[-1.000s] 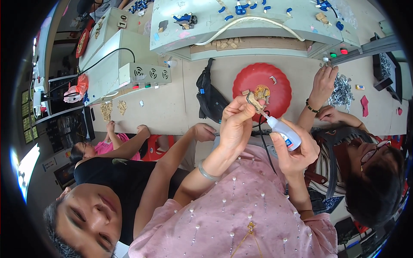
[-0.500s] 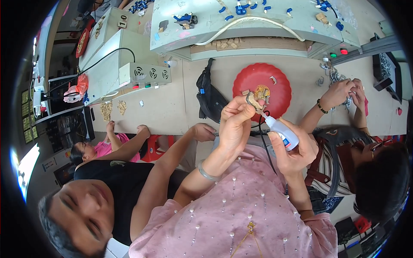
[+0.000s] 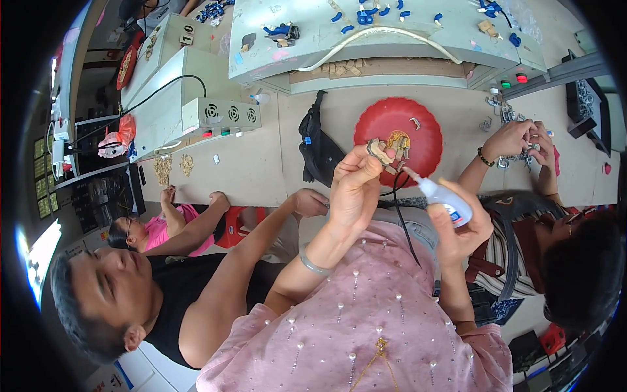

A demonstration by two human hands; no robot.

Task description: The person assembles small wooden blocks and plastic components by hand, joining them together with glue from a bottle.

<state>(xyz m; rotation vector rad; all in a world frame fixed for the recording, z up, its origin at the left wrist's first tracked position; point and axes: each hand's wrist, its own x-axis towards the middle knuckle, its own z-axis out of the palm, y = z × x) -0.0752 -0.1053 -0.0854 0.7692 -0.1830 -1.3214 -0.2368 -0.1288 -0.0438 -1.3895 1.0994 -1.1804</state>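
Note:
Closed between the fingertips of my left hand (image 3: 354, 186) is a small ring-shaped piece (image 3: 377, 151) in beige and grey. I hold it just above the near left part of a red scalloped tray (image 3: 372, 121). My right hand (image 3: 462, 232) is wrapped round a translucent white squeeze bottle (image 3: 445, 201) with a long thin nozzle. The nozzle points up and left, and its tip is a short way to the right of the piece, apart from it. Small beige pieces and a yellow round item (image 3: 398, 139) are in the tray, partly behind my fingers.
A black bag (image 3: 320, 147) lies left of the tray. A black cable (image 3: 400, 209) runs down from the tray's near edge. Beyond stands a pale green machine (image 3: 385, 59) with blue parts on top. Co-workers sit on both sides; the right one's hands (image 3: 519, 145) handle metal parts.
My right hand has drawn the bottle right and slightly down, so its nozzle has left the piece. The piece has tilted slightly in my left fingers. The co-worker at left has shifted their head.

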